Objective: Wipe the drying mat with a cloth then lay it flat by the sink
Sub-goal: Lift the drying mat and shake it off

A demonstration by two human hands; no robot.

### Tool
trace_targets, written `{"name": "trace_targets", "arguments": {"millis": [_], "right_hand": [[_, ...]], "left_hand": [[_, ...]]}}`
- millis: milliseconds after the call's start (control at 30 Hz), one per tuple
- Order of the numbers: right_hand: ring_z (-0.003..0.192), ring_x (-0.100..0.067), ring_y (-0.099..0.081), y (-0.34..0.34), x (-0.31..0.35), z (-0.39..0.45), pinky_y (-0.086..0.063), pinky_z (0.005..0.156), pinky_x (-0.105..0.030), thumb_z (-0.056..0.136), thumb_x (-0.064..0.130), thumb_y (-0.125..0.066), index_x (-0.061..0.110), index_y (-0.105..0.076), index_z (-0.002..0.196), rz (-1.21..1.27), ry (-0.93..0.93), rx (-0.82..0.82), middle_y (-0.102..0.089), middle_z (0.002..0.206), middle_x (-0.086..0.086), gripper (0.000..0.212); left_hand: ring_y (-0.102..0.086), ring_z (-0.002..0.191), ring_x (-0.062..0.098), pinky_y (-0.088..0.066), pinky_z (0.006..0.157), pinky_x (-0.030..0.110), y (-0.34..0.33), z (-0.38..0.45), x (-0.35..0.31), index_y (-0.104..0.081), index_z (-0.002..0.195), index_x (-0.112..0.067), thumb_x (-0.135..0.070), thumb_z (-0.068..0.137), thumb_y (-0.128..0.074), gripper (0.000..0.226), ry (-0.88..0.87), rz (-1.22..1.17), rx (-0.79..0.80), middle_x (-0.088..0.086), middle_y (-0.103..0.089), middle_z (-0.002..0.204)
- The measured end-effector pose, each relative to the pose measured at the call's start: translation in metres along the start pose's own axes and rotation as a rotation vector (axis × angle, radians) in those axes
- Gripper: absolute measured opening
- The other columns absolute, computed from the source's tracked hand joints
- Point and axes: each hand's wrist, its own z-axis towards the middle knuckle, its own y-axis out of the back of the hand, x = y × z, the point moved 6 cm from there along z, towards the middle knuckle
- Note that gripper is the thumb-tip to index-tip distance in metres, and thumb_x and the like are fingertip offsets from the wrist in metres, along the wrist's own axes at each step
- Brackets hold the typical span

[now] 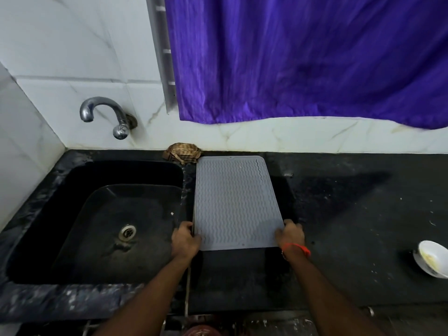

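Note:
A grey drying mat (pixel 236 202) with a wavy ribbed surface lies on the black counter just right of the sink (pixel 60 190). Its far edge reaches toward the wall. My left hand (pixel 185 240) grips the mat's near left corner, and my right hand (pixel 291 235) grips its near right corner. A crumpled brown checked cloth (pixel 181 153) sits against the wall behind the mat's far left corner, touched by neither hand.
A chrome tap (pixel 106 115) juts from the tiled wall above the sink. A purple curtain (pixel 303 57) hangs over the counter's back. A white bowl (pixel 432 261) with residue stands at the counter's right edge. The black counter (pixel 351 226) extends right of the mat.

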Motion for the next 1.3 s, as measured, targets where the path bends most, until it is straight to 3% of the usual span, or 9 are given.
{"name": "trace_targets", "arguments": {"millis": [233, 467, 600, 700, 800, 900, 967, 1167, 1300], "right_hand": [[0.113, -0.038, -0.055, 0.008, -0.017, -0.006, -0.049, 0.095, -0.042, 0.088, 0.021, -0.058, 0.005, -0.046, 0.129, 0.030, -0.131, 0.116, -0.053, 0.128, -0.022, 0.045], [0.096, -0.031, -0.064, 0.008, -0.025, -0.004, -0.047, 0.076, -0.027, 0.087, 0.023, -0.062, 0.005, -0.067, 0.101, 0.238, -0.169, 0.092, -0.068, 0.106, -0.018, 0.023], [0.062, -0.024, -0.064, 0.008, -0.015, -0.004, -0.054, 0.059, -0.034, 0.088, 0.016, -0.060, 0.009, -0.059, 0.092, 0.593, -0.189, 0.067, -0.069, 0.086, -0.017, 0.008], [0.060, -0.026, -0.064, 0.016, 0.001, -0.004, -0.057, 0.058, -0.038, 0.090, 0.005, -0.057, 0.013, -0.050, 0.102, 0.866, -0.189, 0.099, -0.067, 0.085, -0.018, 0.016], [0.063, -0.030, -0.065, 0.028, 0.018, -0.007, -0.059, 0.058, -0.039, 0.092, -0.001, -0.053, 0.016, -0.052, 0.106, 0.959, -0.104, 0.128, -0.067, 0.088, -0.020, 0.023], [0.062, -0.029, -0.063, 0.039, 0.028, -0.010, -0.059, 0.054, -0.033, 0.095, 0.000, -0.053, 0.004, -0.063, 0.102, 0.957, -0.021, 0.184, -0.067, 0.093, -0.025, 0.013], [0.061, -0.028, -0.063, 0.046, 0.034, -0.009, -0.059, 0.055, -0.030, 0.095, 0.000, -0.054, -0.002, -0.066, 0.101, 0.960, 0.023, 0.215, -0.067, 0.093, -0.025, 0.013], [0.062, -0.022, -0.066, 0.088, 0.060, 0.008, -0.057, 0.053, -0.027, 0.091, -0.008, -0.049, -0.006, -0.066, 0.108, 1.000, 0.187, 0.283, -0.071, 0.089, -0.020, 0.023], [0.068, -0.021, -0.064, 0.126, 0.094, 0.032, -0.059, 0.055, -0.024, 0.088, -0.016, -0.053, -0.004, -0.062, 0.117, 0.770, 0.401, 0.220, -0.067, 0.096, -0.018, 0.033]], "left_hand": [[-0.062, 0.104, 0.031, -0.047, 0.085, 0.030, -0.002, -0.011, 0.006, -0.059, 0.112, -0.005, -0.020, 0.088, -0.070, 0.030, 0.045, 0.091, -0.007, 0.017, -0.067, 0.111], [-0.065, 0.108, 0.032, -0.053, 0.092, 0.033, -0.006, -0.005, 0.010, -0.068, 0.118, -0.005, -0.026, 0.086, -0.074, 0.038, 0.178, 0.049, 0.033, 0.018, -0.070, 0.115], [-0.062, 0.090, 0.021, -0.049, 0.075, 0.027, -0.009, -0.011, -0.001, -0.058, 0.118, -0.011, -0.030, 0.083, -0.078, 0.045, 0.056, 0.018, 0.030, 0.009, -0.068, 0.110], [-0.060, 0.097, 0.022, -0.048, 0.078, 0.027, -0.012, -0.015, -0.009, -0.047, 0.127, -0.019, -0.035, 0.079, -0.082, 0.061, 0.021, -0.039, 0.062, 0.001, -0.058, 0.109], [-0.062, 0.097, 0.024, -0.048, 0.073, 0.027, -0.016, -0.016, -0.009, -0.049, 0.122, -0.024, -0.033, 0.079, -0.082, 0.054, 0.046, -0.079, 0.102, -0.003, -0.055, 0.107], [-0.066, 0.072, 0.020, -0.048, 0.054, 0.028, -0.021, -0.017, -0.005, -0.061, 0.100, -0.018, -0.022, 0.083, -0.079, 0.025, 0.126, -0.246, 0.165, 0.004, -0.066, 0.085], [-0.061, 0.062, 0.015, -0.047, 0.052, 0.028, -0.017, -0.015, -0.006, -0.068, 0.088, -0.013, -0.009, 0.088, -0.073, 0.007, 0.143, -0.348, 0.182, 0.005, -0.068, 0.075], [-0.066, 0.066, 0.015, -0.056, 0.054, 0.023, 0.021, 0.000, -0.049, -0.071, 0.094, -0.006, -0.006, 0.091, -0.068, 0.004, 0.108, -0.670, 0.126, 0.010, -0.071, 0.083], [-0.068, 0.079, 0.019, -0.055, 0.067, 0.028, 0.051, 0.029, -0.103, -0.065, 0.110, -0.010, 0.006, 0.088, -0.066, 0.027, -0.028, -0.669, 0.167, 0.010, -0.071, 0.095]]}}
